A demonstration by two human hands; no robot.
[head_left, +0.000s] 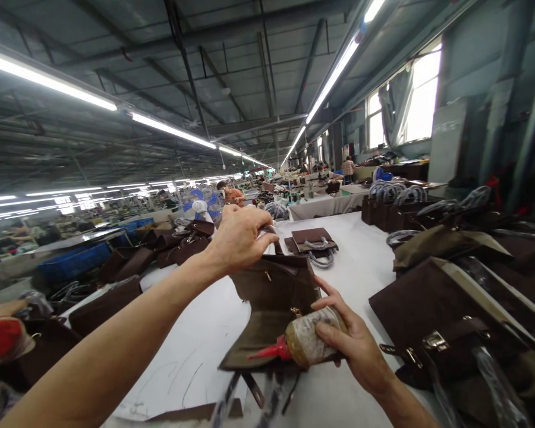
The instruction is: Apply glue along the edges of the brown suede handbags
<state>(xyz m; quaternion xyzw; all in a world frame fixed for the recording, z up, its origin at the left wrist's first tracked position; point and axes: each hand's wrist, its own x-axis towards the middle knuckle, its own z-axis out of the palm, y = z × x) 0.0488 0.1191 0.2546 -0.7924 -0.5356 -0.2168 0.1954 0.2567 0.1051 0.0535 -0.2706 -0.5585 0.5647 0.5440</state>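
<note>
A dark brown handbag (pixel 267 297) is tilted over the white table in front of me, its olive-brown inside facing up. At its far upper edge, my left hand (pixel 243 235) is closed on a part of the bag; a narrow dark strip runs down from those fingers. My right hand (pixel 350 333) grips a glue bottle (pixel 310 339) with a worn label, and its forefinger reaches along the bag's right side. The bottle's red nozzle (pixel 267 352) points left, over the bag's near part. Plastic-wrapped handles (pixel 274 398) hang below the bag, blurred.
A smaller brown bag (pixel 314 241) lies farther up the white table (pixel 365 261). Brown handbags (pixel 446 321) are piled at right, others (pixel 116 297) at left. A blue fan (pixel 200 205) stands beyond. A person in a red cap (pixel 4 342) is at the left edge.
</note>
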